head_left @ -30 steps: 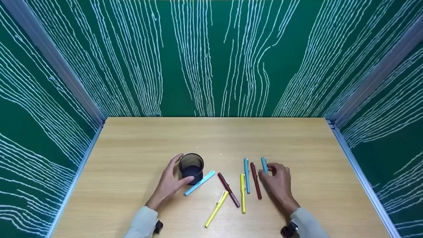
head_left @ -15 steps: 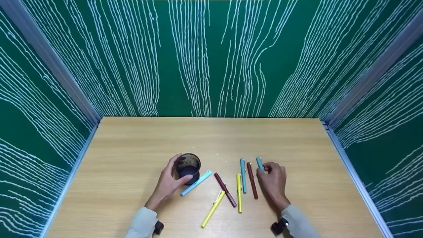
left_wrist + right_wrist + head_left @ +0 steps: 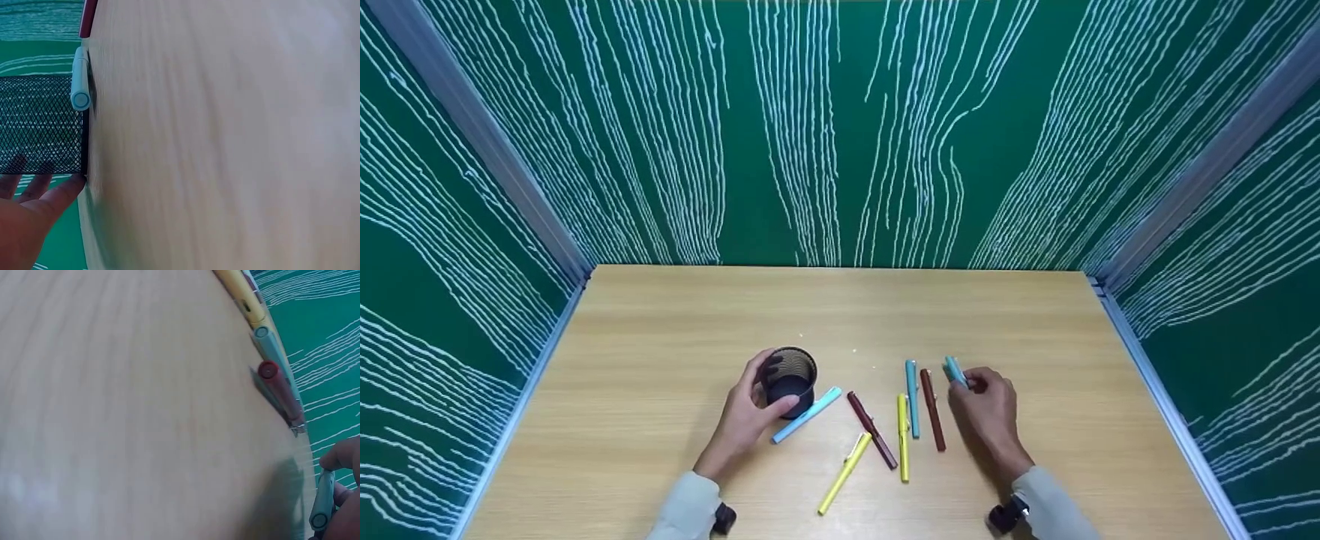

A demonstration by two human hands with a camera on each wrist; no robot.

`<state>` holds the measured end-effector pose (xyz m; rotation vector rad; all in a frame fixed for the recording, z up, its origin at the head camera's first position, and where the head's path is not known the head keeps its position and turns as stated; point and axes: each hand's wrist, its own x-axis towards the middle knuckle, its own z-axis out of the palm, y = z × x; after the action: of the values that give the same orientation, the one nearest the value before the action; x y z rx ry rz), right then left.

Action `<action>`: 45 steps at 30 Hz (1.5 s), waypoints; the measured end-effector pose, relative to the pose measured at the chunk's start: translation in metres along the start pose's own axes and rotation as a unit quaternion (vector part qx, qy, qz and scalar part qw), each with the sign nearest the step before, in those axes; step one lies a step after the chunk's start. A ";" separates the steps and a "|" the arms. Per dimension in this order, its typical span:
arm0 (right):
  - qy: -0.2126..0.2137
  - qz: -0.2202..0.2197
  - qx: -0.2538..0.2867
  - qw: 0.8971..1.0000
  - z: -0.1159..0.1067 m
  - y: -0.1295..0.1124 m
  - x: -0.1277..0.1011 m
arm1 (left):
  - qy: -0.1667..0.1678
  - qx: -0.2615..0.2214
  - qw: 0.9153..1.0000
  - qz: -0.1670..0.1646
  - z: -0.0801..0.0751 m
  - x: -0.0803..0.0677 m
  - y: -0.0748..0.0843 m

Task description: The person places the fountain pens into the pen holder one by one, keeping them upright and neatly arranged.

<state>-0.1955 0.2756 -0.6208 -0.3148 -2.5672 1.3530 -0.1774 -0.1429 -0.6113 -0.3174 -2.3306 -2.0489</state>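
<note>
Her right hand (image 3: pixel 988 409) has just pinched a teal pen (image 3: pixel 955 370) at the right end of the scattered row while the left hand (image 3: pixel 746 420) curls around the mesh cup (image 3: pixel 790 379), so carrying it across looks next.

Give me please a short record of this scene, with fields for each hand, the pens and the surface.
left hand: grips the black mesh cup, upright on the table
right hand: pinches a teal pen
loose pens: light blue beside the cup; two maroon; two yellow; one teal
surface: wooden table
</note>
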 end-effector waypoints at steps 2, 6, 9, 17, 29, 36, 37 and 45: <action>-0.006 0.010 0.015 1.000 -0.003 -0.004 -0.001 | 0.001 0.005 1.000 -0.001 -0.001 -0.001 0.000; -0.014 0.020 0.038 0.999 -0.009 -0.013 -0.002 | 0.004 0.010 1.000 -0.008 -0.002 -0.002 0.001; -0.007 0.019 0.044 0.999 -0.013 -0.020 -0.002 | 0.004 0.009 1.000 -0.012 -0.002 -0.001 0.002; -0.015 0.012 0.052 0.998 -0.021 -0.040 -0.003 | 0.001 0.017 1.000 -0.021 -0.001 0.000 0.005; -0.027 -0.025 0.060 0.998 -0.017 -0.065 -0.006 | 0.008 0.009 1.000 -0.022 -0.001 -0.001 0.004; -0.033 -0.033 0.065 0.997 -0.013 -0.076 -0.009 | 0.012 0.025 0.999 -0.023 -0.001 -0.002 0.005; -0.035 -0.033 0.066 0.997 -0.012 -0.077 -0.010 | 0.012 0.026 0.999 -0.023 -0.001 -0.001 0.005; -0.046 -0.041 0.078 0.995 -0.010 -0.089 -0.013 | 0.013 0.031 0.999 -0.021 -0.002 -0.002 0.004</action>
<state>-0.1875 0.2303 -0.5427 -0.1222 -2.4952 1.5609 -0.1751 -0.1446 -0.6070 -0.2403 -2.4008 -1.9807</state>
